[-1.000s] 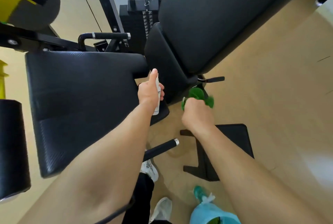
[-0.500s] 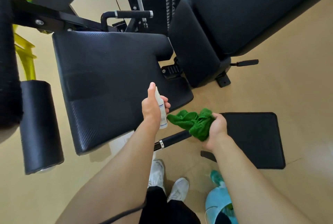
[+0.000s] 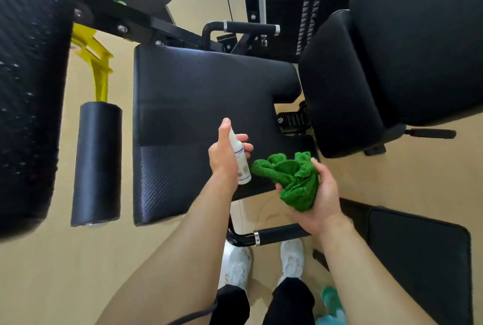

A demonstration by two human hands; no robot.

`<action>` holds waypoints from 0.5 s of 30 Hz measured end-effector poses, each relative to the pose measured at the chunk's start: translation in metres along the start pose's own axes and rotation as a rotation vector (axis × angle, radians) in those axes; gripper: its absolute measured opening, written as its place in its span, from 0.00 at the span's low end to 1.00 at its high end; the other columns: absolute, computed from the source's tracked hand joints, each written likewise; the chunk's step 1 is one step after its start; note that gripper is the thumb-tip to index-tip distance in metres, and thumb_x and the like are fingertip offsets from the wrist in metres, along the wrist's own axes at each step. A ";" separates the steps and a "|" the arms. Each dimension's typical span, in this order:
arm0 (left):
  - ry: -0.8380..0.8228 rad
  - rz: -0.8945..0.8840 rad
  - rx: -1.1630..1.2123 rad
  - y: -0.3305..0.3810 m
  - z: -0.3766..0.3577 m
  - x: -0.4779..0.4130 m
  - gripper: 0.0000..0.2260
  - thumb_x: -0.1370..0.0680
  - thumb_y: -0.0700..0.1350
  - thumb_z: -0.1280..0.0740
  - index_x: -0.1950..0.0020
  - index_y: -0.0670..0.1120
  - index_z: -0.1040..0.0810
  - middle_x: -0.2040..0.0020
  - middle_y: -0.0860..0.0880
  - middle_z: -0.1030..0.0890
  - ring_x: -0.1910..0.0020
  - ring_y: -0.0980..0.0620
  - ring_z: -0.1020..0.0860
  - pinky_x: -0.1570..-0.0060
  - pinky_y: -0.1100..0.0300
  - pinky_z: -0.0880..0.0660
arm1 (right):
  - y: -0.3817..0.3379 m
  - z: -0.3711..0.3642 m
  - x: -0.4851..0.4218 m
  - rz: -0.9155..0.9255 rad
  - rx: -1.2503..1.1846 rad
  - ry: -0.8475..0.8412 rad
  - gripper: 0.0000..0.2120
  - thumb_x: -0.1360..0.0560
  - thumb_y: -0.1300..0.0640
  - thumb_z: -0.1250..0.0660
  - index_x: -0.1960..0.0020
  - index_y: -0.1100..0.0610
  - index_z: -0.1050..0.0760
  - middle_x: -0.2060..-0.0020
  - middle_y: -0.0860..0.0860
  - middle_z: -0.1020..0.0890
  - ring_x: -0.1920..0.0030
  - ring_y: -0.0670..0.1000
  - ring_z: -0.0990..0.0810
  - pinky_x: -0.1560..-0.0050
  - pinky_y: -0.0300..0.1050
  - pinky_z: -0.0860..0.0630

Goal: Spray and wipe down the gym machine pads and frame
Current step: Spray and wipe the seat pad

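Note:
A black padded seat (image 3: 198,105) of the gym machine lies flat in front of me. Above its near right corner my left hand (image 3: 224,157) grips a small white spray bottle (image 3: 241,165), held upright with the forefinger on top. Just to the right, my right hand (image 3: 318,194) is turned palm up and holds a bunched green cloth (image 3: 290,178). A large black back pad (image 3: 392,58) rises at the right. A black roller pad (image 3: 96,162) on a yellow arm (image 3: 100,73) hangs left of the seat.
A black handle bar (image 3: 277,234) juts out below my right wrist, and another handle (image 3: 248,27) sits behind the seat. The weight stack (image 3: 298,5) stands at the back. A black floor pad (image 3: 420,259) lies at the right. My white shoes (image 3: 291,259) stand on the beige floor.
The view has tilted down and left, bringing the whole seat into sight. My right hand drew the green cloth back from the back pad's base and turned palm up. The bottle stays gripped.

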State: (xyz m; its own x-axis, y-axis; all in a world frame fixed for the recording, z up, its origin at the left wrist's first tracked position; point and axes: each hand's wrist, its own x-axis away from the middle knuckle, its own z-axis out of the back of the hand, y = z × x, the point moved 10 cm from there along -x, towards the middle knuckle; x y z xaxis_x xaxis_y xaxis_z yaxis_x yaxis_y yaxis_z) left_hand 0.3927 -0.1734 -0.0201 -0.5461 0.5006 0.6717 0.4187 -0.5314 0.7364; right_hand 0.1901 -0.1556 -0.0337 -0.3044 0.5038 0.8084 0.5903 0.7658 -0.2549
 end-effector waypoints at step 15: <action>0.521 0.105 0.113 0.059 0.061 -0.037 0.28 0.22 0.68 0.38 0.64 0.44 0.21 0.77 0.52 0.23 0.72 0.50 0.23 0.45 0.48 0.17 | -0.019 -0.043 -0.045 -0.057 0.219 -0.030 0.20 0.19 0.44 0.40 0.35 0.55 0.24 0.42 0.59 0.16 0.42 0.62 0.17 0.52 0.55 0.21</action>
State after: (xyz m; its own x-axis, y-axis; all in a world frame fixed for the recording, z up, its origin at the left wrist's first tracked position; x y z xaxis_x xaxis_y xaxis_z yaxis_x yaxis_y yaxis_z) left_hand 0.4821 -0.1818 0.0037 -0.7728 0.0286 0.6340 0.5496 -0.4694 0.6911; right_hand 0.2247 -0.2101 -0.0431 -0.3565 0.4662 0.8097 0.3962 0.8603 -0.3209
